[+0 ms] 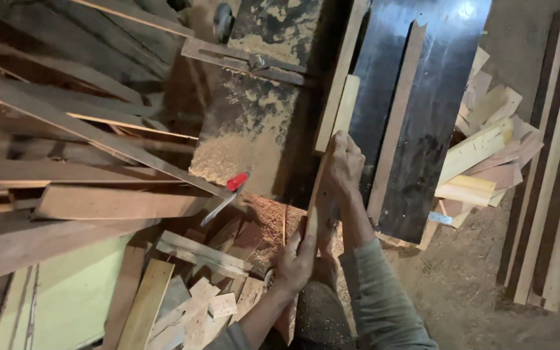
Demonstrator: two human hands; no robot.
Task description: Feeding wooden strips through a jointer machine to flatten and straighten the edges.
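Narrow pale wooden strip [314, 194] is clasped by both hands, right hand [343, 165] ahead, left hand [296, 259] behind, feeding onto the sawdust-covered machine table [254, 129]; next calls for steady forward pressure.

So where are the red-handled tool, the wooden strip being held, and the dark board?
red-handled tool [236, 181], head view, red handle.
wooden strip [312, 217], head view, between the hands.
dark board [435, 97], head view, bare face.
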